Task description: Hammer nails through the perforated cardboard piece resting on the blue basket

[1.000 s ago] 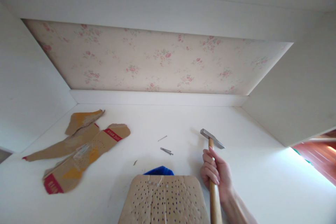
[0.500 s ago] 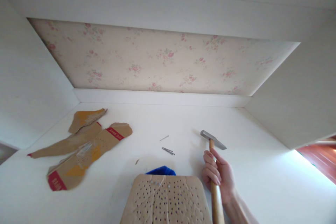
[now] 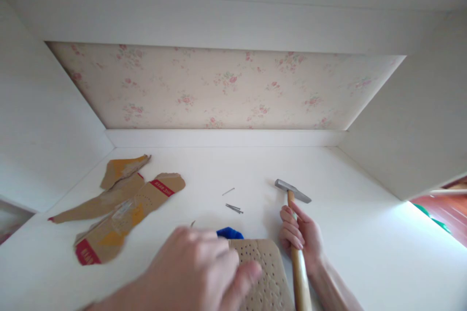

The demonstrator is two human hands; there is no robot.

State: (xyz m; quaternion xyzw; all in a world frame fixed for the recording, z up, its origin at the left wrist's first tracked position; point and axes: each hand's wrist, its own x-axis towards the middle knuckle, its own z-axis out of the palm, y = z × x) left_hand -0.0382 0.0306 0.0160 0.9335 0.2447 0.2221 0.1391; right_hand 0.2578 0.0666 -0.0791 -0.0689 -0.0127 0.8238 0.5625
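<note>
My right hand [image 3: 301, 233] is closed around the wooden handle of a hammer [image 3: 298, 267], its metal head pointing away from me above the white surface. My left hand [image 3: 204, 262] is over the left part of a cardboard piece full of small holes [image 3: 264, 267]. Motion blurs it, and its fingertips are out of sight, so I cannot tell whether it holds anything. Beyond the cardboard, several loose nails [image 3: 233, 208] lie on the white surface. Something blue [image 3: 230, 233] shows from behind the cardboard's far edge, partly covered.
Torn cardboard scraps [image 3: 127, 214] with red and yellow patches lie at the left. White panels [image 3: 386, 131] enclose the surface at both sides. A low white ledge [image 3: 226, 138] runs along the back below floral wallpaper [image 3: 226, 92]. At the far right, a reddish floor [image 3: 445, 211] is visible.
My left hand has come into view from below and now covers much of the holed cardboard. The hammer stays in my right hand. The view has shifted slightly.
</note>
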